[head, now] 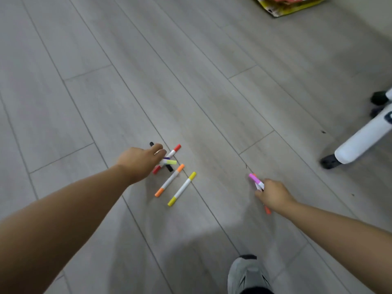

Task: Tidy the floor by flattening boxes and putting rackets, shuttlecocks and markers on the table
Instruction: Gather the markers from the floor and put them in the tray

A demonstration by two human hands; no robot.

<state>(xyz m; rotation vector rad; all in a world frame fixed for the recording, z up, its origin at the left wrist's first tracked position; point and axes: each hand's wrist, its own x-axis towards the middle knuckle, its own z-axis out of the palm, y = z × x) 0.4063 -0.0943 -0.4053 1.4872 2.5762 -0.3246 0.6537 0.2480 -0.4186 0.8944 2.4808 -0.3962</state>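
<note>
At four o'clock of my left hand (140,161), pinching the crossed markers (175,149), two loose markers (169,181) lie one-to-seven; my right hand (273,194) grips a bunch (253,178).

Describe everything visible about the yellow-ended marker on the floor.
The yellow-ended marker is a slim white barrel with a yellow cap at each end, plastic by the look. It lies flat and diagonal on the grey plank floor, roughly parallel to the orange-ended marker beside it, not touching. No hand touches it.
</note>
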